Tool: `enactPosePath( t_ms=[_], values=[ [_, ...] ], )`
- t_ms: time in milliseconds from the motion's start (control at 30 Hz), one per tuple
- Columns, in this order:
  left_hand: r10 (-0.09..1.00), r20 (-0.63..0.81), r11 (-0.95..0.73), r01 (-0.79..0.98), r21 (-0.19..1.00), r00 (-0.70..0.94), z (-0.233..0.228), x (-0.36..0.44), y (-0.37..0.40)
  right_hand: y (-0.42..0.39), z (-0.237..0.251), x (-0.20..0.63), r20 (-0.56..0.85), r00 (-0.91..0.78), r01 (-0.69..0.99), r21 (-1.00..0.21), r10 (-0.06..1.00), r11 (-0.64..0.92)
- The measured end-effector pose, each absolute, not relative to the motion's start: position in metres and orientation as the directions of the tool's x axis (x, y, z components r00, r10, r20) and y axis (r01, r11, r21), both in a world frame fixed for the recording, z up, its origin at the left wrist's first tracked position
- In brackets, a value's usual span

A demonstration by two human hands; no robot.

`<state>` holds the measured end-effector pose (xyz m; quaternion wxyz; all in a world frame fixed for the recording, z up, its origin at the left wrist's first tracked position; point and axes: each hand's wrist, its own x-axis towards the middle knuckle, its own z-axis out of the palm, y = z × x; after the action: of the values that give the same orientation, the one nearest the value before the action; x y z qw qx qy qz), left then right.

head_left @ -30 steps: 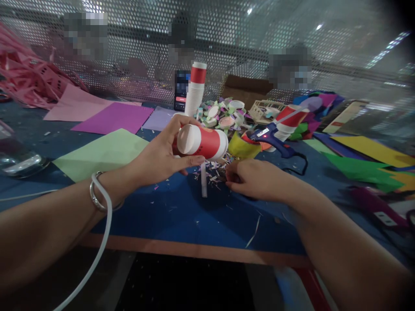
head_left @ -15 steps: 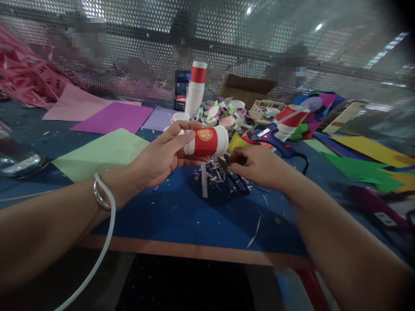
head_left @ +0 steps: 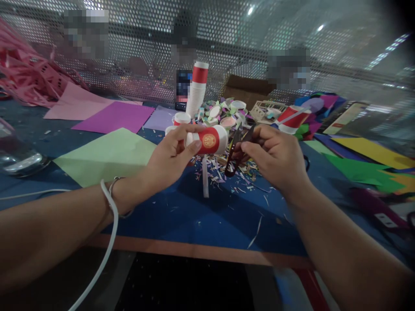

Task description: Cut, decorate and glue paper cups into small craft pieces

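Observation:
My left hand [head_left: 177,157] is closed around a red and white paper cup [head_left: 212,140], which lies on its side in the grip with a round gold print facing me. Dark scissors [head_left: 234,151] are in my right hand [head_left: 275,155], just right of the cup, blades pointing up and handle loops down. Thumb and fingers pinch them near the middle. Below both hands, paper scraps [head_left: 217,170] litter the blue tabletop [head_left: 201,224], and a clear glue stick or strip [head_left: 205,179] lies among them.
A tall stack of paper cups [head_left: 197,93] stands behind, beside a heap of cut paper pieces [head_left: 227,112]. Green paper [head_left: 106,153] and purple paper [head_left: 113,117] lie left. Colored sheets [head_left: 366,162] and a purple tool [head_left: 378,209] are at right. A perforated metal screen [head_left: 145,56] rises behind.
My right hand has lifted the scissors from the scraps and brought them up beside the cup. The cup has turned slightly in my left hand.

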<state>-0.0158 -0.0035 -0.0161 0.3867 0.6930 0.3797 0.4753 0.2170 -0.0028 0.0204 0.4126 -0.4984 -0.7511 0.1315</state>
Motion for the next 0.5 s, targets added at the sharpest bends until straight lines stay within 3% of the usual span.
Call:
enactPosePath(
  t_ms=[133, 500],
  values=[
    [0.853, 0.417, -0.511, 0.349, 0.785, 0.313, -0.022, -0.013, -0.006, -0.012, 0.020, 0.205, 0.470, -0.187, 0.561, -0.670, 0.863, 0.486],
    [0.783, 0.549, -0.621, 0.424, 0.659, 0.293, -0.028, 0.000, -0.002, -0.019, 0.005, 0.187, 0.406, -0.240, 0.530, -0.706, 0.882, 0.469]
  ],
)
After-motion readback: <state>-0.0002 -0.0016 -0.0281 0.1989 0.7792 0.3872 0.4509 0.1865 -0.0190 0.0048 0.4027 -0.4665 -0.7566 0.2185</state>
